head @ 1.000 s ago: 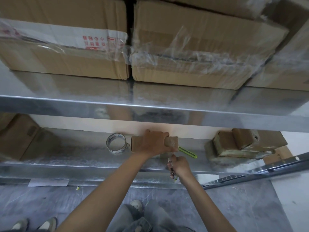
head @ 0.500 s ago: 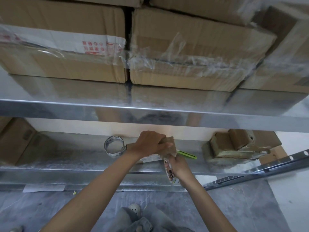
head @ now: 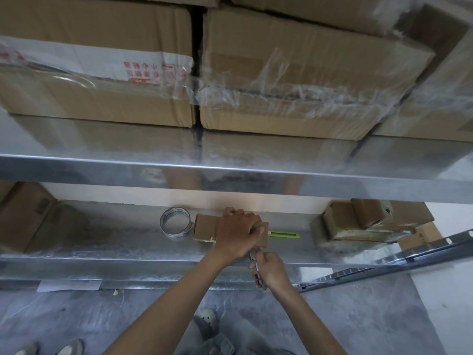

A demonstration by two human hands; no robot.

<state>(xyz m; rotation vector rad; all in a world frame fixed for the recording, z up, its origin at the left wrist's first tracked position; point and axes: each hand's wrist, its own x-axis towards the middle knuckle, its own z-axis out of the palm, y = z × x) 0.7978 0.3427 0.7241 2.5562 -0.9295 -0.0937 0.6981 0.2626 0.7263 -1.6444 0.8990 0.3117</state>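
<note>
On the lower metal shelf (head: pixel 115 242) lies a small cardboard box (head: pixel 204 228). The left hand (head: pixel 238 233) holds it down, fingers curled over its top and far edge. The right hand (head: pixel 270 269) is clenched around a utility knife (head: pixel 254 258) at the box's near right corner. A green cutter (head: pixel 284 235) lies just right of the box and a tape roll (head: pixel 176 225) just left. On the shelf above, a film-wrapped carton (head: pixel 102 29) carries white tape (head: pixel 76 60) with red Chinese characters, upside down and too blurred to read.
</note>
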